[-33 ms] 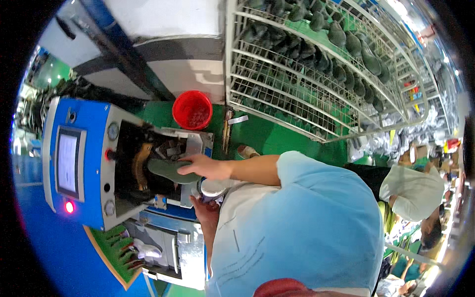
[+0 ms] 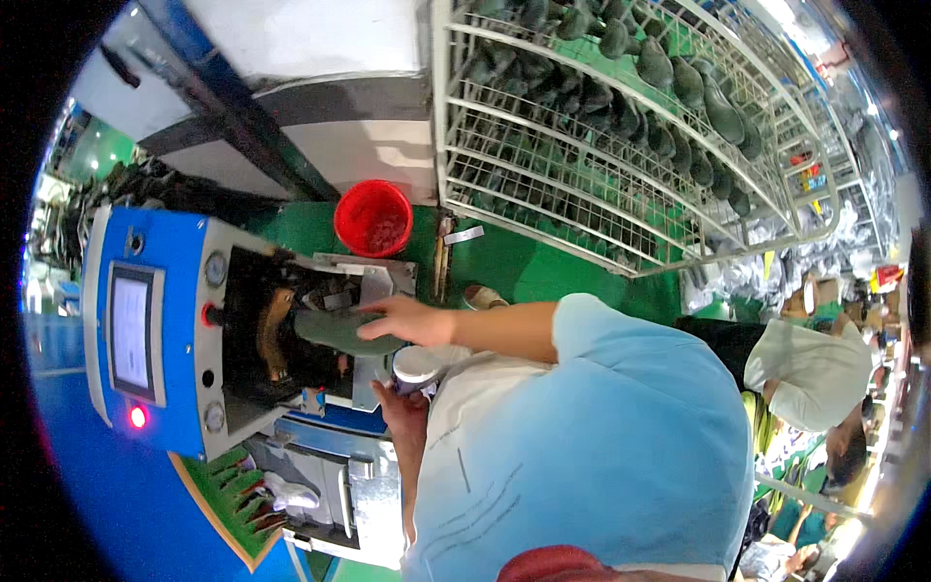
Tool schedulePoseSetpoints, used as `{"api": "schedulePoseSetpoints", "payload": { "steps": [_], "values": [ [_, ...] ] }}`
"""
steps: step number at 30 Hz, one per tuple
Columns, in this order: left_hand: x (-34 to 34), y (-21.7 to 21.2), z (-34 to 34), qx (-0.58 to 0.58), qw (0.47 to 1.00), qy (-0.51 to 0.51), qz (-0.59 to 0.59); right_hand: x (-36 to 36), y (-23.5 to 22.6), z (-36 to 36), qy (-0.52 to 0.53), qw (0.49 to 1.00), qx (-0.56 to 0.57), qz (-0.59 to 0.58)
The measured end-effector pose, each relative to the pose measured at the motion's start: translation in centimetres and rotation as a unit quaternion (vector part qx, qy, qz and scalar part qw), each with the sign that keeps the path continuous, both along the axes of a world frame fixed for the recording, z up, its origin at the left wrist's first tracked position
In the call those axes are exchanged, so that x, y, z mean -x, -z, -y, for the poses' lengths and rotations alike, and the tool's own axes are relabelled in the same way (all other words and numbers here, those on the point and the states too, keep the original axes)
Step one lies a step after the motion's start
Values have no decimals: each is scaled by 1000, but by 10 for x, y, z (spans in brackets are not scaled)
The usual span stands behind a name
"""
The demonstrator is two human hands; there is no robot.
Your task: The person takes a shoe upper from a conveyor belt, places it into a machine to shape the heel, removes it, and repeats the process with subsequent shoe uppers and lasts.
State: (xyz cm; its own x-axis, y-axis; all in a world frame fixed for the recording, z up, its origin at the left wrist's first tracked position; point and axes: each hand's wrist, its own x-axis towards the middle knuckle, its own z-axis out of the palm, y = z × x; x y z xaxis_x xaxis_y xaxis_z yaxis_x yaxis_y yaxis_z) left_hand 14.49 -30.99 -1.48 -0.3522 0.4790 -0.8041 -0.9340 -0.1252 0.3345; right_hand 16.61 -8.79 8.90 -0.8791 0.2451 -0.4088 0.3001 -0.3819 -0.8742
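Note:
A dark green shoe-shaped piece (image 2: 339, 333) reaches into the dark opening of a blue-and-grey machine (image 2: 213, 291). My right hand (image 2: 402, 322) grips its near end, thumb and fingers on its upper side. Inside the opening, just past the tip of the piece, stands a curved brown part (image 2: 274, 330). My left hand (image 2: 400, 412) is lower down, close against my body. It is closed around the dark purple lower part of a round white-topped object (image 2: 415, 367) whose kind I cannot make out. Part of that hand's fingers is hidden behind it.
A wire rack (image 2: 582, 160) full of dark green shoe-shaped pieces stands at the upper right. A red bucket (image 2: 374, 218) sits on the floor near the machine. Pale shoes rest on a green mat (image 2: 218, 475) at lower left. Another person (image 2: 805, 373) is at the right.
The view has shifted slightly. Both hands keep their holds, and the dark green piece sits marginally farther right.

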Motion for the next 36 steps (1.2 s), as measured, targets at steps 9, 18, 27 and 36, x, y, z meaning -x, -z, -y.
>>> {"api": "schedulePoseSetpoints", "payload": {
  "steps": [9,18,27,36],
  "values": [
    [52,9,-230,140,981,47,-126,-258,14,-225,458,873,166,-32],
    [140,-25,-370,53,983,-14,-173,-416,31,-371,545,659,313,-413],
    [48,-33,-289,107,979,54,-164,-420,28,-493,766,566,304,4],
    [8,-39,-112,163,954,-175,-180,-405,55,-502,664,746,24,-49]
  ]
}}
